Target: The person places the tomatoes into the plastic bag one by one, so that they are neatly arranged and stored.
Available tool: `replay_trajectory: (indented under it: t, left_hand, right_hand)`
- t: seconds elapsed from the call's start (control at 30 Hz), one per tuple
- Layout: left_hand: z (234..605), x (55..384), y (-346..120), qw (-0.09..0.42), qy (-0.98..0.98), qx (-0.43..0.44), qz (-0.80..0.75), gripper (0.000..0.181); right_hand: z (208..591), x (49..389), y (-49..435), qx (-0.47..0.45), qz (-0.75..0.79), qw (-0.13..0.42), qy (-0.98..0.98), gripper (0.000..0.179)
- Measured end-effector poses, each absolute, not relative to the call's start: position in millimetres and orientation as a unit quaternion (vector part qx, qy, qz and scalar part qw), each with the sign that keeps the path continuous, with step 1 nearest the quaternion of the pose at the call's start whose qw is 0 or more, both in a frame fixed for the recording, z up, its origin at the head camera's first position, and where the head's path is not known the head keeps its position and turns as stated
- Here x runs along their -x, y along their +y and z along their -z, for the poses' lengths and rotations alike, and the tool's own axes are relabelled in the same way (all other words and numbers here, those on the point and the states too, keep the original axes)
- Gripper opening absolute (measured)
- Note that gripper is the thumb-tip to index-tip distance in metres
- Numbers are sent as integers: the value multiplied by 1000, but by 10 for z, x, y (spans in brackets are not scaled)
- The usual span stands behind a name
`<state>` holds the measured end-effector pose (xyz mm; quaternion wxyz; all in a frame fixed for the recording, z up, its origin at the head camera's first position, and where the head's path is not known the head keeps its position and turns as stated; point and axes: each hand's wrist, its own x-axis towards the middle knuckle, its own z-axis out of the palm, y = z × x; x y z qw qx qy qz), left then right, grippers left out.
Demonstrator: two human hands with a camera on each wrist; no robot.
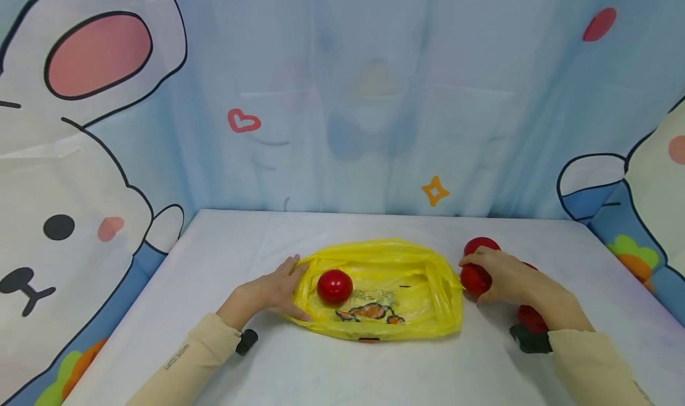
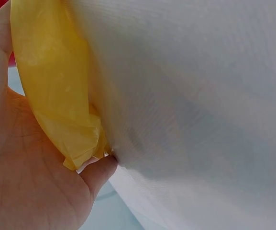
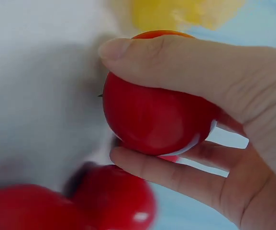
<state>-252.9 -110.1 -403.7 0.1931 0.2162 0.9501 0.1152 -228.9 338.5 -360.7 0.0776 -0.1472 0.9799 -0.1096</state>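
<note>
A yellow plastic bag (image 1: 428,293) lies spread on the white table with its mouth upward. Inside, toward the left, sits one red tomato (image 1: 335,286). My left hand (image 1: 275,290) is spread at the bag's left rim, thumb near the front edge and fingers farther back. In the left wrist view the yellow film (image 2: 56,81) lies against those fingers. Just right of the bag, my right hand (image 1: 516,281) grips another tomato (image 3: 159,117) between thumb and fingers. More tomatoes (image 3: 114,196) lie beside and below this hand, partly hidden by it in the head view.
A red tomato (image 1: 481,245) stands behind the right hand, another (image 1: 531,319) near the right wrist. Dark wrist-worn devices (image 1: 247,342) show at both cuffs. A blue curtain (image 1: 348,97) with cartoon figures hangs behind the white table (image 1: 257,233).
</note>
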Motion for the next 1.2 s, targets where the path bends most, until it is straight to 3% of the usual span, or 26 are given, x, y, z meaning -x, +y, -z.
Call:
replay_trajectory:
  t: [0.17,0.37,0.5,0.83,1.2]
  left_hand:
    - [4041,2533,-1098,192,950,-220,-114,110]
    - [4043,2534,-1139,192,952,-213,-110,110]
    - [4047,2546,-1132,189,952,-215,-108,110]
    - [4101,2571,-1083,181,951,-226,-108,109]
    - [4100,2569,-1125,180,954,-219,-92,109]
  right_hand:
    - [3347,2268,3242,172,96,31,980,68]
    - [3092,2306,2695,233,94,0,968,63]
    - [3060,2371,2275,284,110,27,952,60]
    - [3371,2709,1641,306,122,180,927,55]
    - [3568,2952,1530,292,108,172,934,54]
